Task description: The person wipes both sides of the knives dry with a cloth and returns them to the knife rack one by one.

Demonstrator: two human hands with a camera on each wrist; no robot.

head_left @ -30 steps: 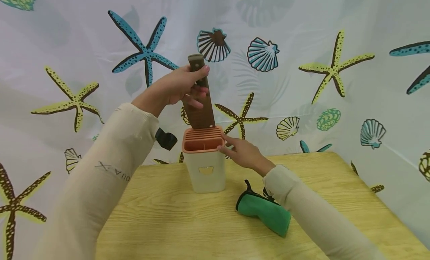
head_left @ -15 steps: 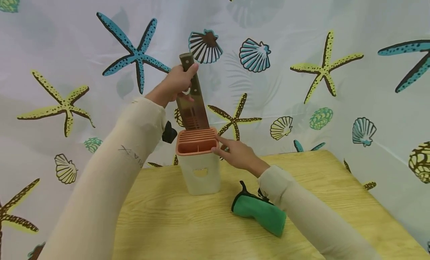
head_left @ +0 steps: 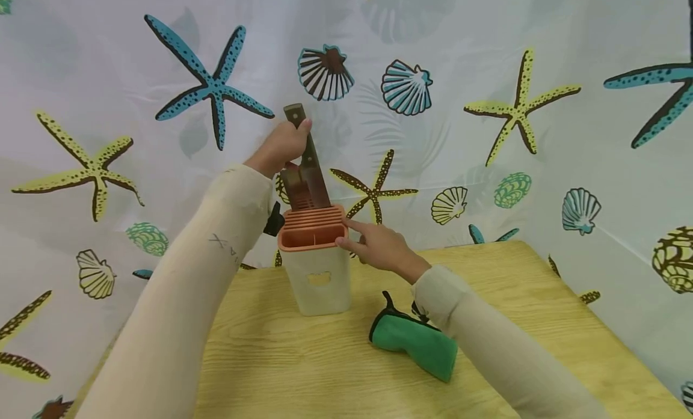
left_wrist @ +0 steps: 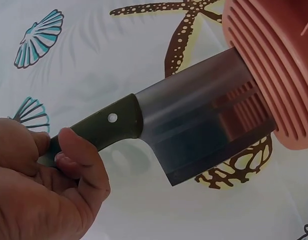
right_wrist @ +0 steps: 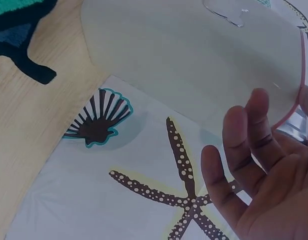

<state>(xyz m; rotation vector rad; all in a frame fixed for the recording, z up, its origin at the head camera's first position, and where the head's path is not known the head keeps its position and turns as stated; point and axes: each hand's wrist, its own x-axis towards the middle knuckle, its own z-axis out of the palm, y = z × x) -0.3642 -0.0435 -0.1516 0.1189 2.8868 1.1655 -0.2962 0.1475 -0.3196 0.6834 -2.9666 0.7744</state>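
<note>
My left hand point(head_left: 284, 143) grips the dark handle of a cleaver point(head_left: 316, 187), its broad blade pointing down. The blade's lower end meets the slotted orange top of a white knife holder point(head_left: 335, 293); the left wrist view shows the cleaver point(left_wrist: 199, 125) with its tip end right at the slots point(left_wrist: 279, 75), most of the blade still exposed. At the holder's right side, the thumb and index finger of my right hand point(head_left: 381, 247) rest on the orange rim. The other fingers of that right hand point(right_wrist: 266, 185) are loosely bent, beside the holder's wall point(right_wrist: 194, 65).
A green cloth roll point(head_left: 414, 341) with black trim and a loop lies on the wooden table point(head_left: 271, 359), right of the holder and near my right sleeve. Behind the table hangs a white curtain point(head_left: 433, 154) printed with starfish and shells.
My left hand has lowered with the cleaver, bringing the handle down closer to the holder. Its fingers have closed more fully round the handle. My right hand stays at the rim.
</note>
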